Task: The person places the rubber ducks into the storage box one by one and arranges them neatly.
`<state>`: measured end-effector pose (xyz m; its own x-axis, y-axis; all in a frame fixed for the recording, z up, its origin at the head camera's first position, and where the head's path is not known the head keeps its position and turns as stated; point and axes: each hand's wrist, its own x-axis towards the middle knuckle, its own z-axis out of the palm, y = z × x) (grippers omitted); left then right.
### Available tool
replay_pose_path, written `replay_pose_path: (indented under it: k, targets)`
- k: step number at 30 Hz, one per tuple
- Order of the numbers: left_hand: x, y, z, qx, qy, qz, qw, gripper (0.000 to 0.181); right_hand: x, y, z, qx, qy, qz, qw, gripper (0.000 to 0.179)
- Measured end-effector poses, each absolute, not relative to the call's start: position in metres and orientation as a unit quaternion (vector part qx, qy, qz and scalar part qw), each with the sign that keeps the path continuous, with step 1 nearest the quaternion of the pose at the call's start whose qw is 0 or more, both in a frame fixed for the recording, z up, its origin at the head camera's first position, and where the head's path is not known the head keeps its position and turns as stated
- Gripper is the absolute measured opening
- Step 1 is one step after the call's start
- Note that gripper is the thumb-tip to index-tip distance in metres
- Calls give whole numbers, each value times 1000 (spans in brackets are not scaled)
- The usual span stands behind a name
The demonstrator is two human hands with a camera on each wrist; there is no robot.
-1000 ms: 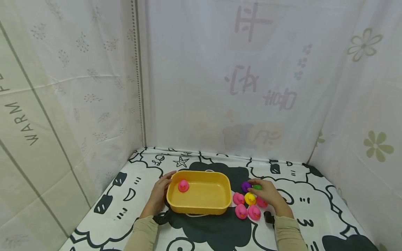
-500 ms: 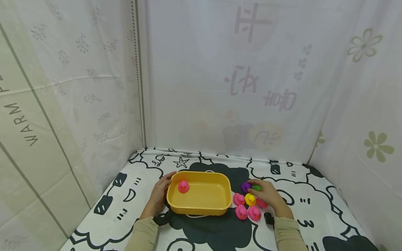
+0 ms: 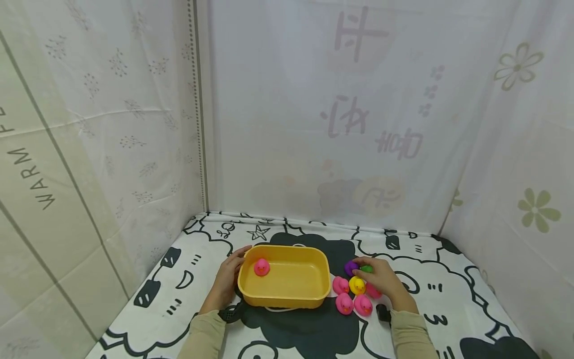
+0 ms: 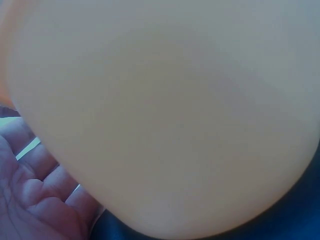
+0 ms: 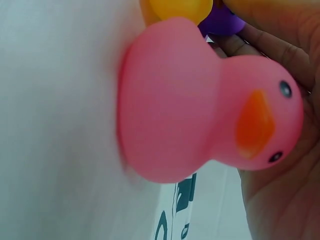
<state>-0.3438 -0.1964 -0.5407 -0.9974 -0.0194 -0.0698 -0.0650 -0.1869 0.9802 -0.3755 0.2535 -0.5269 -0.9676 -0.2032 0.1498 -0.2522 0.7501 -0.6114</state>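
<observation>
L hand (image 3: 226,277) w/ fingers fairly straight, R hand (image 3: 384,279) palm-down, pinching, both forearms (image 3: 205,331) fwd

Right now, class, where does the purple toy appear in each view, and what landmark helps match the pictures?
Head: the purple toy is right of the yellow tub, at the right hand's thumb and fingertips.
Left wrist: not in it.
Right wrist: near the top edge, right of centre.
Landmark: the yellow duck, beside it in the head and right wrist views only.

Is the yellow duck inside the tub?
No, the yellow duck is outside the tub, which holds only a pink duck.
</observation>
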Motion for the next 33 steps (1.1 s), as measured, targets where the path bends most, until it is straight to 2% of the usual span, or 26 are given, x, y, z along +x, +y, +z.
replay_pose_path:
  k: [8,18,33]
  targets:
    - [-343,-199,-541,-36,638,769,13,46,-374,248,-521,114,-934,337,35,36]
    - [-347,-197,-532,-24,640,768,5,45,-374,244,-506,106,-928,353,55,39]
    - [-343,-197,-542,-29,634,772,13,45,-370,243,-508,123,-912,380,95,39]
